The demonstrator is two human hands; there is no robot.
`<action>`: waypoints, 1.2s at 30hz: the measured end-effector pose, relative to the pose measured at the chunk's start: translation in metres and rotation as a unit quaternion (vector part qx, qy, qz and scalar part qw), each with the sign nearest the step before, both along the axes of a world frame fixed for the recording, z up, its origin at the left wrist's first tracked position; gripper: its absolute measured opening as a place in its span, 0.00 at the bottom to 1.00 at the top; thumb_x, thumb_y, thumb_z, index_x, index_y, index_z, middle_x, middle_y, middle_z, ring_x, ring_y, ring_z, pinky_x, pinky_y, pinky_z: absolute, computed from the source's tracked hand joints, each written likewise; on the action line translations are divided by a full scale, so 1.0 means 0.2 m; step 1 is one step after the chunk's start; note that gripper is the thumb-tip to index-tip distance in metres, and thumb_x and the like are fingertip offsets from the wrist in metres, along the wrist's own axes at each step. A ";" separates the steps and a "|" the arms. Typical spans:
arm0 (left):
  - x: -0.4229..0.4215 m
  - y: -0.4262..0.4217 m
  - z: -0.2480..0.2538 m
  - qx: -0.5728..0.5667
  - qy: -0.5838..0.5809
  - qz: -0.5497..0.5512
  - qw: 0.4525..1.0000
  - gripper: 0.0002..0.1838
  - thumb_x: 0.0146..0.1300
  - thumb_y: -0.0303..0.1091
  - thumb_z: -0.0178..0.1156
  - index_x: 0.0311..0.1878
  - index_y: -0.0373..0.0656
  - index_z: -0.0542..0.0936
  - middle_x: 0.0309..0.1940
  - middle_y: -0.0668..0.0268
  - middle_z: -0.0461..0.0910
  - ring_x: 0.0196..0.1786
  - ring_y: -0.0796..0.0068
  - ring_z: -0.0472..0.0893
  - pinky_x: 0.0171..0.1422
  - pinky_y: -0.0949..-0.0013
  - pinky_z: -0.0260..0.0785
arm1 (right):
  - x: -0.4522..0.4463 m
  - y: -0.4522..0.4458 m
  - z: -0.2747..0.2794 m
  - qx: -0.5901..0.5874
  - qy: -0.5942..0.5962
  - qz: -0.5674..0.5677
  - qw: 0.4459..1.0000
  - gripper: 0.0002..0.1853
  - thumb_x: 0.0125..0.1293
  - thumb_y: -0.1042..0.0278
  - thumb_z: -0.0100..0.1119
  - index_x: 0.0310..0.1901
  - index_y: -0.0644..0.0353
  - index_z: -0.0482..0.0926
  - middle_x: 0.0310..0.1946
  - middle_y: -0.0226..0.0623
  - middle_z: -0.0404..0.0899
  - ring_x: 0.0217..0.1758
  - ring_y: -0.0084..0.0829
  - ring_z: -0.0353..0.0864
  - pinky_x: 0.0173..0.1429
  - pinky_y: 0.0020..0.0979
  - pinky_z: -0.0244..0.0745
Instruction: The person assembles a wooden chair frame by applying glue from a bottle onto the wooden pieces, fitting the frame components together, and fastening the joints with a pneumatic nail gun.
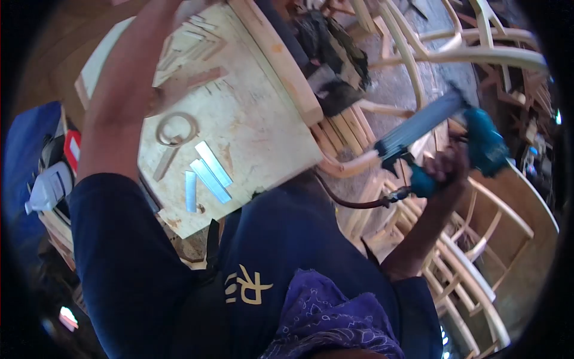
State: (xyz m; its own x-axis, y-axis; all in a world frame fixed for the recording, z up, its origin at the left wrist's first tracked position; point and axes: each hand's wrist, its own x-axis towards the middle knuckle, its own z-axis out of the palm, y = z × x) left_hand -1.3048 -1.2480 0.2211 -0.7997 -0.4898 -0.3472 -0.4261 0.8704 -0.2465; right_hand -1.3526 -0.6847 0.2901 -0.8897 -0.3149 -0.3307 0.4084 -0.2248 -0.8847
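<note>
My right hand [447,166] is wrapped round the handle of a teal nail gun [487,143], held out to the right of my body. Its long grey magazine [412,128] points towards the workbench, and a dark air hose [359,203] runs from the handle back past my waist. My left arm reaches up across the bench's left side; the hand itself lies beyond the top edge. Below that arm, several silvery nail strips [209,179] lie on the pale worktop [263,143], near a ring of tape [176,128] and thin wood strips [206,48].
A long wooden piece [281,60] lies along the bench's right edge. Curved wooden chair frames [484,57] crowd the floor at upper right, with more frames [466,269] at lower right. To the left stands a white plastic container [51,185].
</note>
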 end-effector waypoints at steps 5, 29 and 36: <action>-0.02 -0.08 -0.09 -0.004 0.000 -0.023 1.000 0.20 0.46 0.50 0.75 0.40 0.48 0.91 0.39 0.59 0.90 0.44 0.59 0.89 0.49 0.57 0.80 | -0.51 -0.23 0.51 -0.262 0.181 0.249 0.915 0.09 0.81 0.63 0.48 0.47 0.57 0.77 0.22 0.21 0.61 0.26 0.18 0.66 0.38 0.27 0.70; -0.01 0.06 0.02 0.003 0.027 0.054 0.998 0.19 0.50 0.31 0.73 0.49 0.44 0.89 0.45 0.58 0.89 0.48 0.56 0.89 0.50 0.52 0.84 | -0.63 -1.64 -0.42 0.185 0.695 0.515 0.466 0.36 0.41 0.74 0.75 0.59 0.54 0.78 0.43 0.47 0.86 0.47 0.50 0.86 0.50 0.45 0.80; -0.01 0.06 0.00 -0.004 0.040 0.062 0.997 0.19 0.51 0.29 0.72 0.49 0.44 0.89 0.46 0.59 0.89 0.49 0.56 0.89 0.50 0.52 0.84 | -0.66 -1.72 -0.48 0.198 0.689 0.518 0.466 0.36 0.42 0.76 0.72 0.59 0.54 0.78 0.45 0.48 0.86 0.48 0.52 0.85 0.51 0.46 0.79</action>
State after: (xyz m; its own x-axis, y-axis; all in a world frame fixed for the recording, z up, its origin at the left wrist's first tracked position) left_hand -1.3068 -1.2354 0.2215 -0.7576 -0.5894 -0.2804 -0.5489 0.8078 -0.2149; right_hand -1.4852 -1.0293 0.1944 0.2192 -0.9687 0.1168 -0.9015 -0.2468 -0.3556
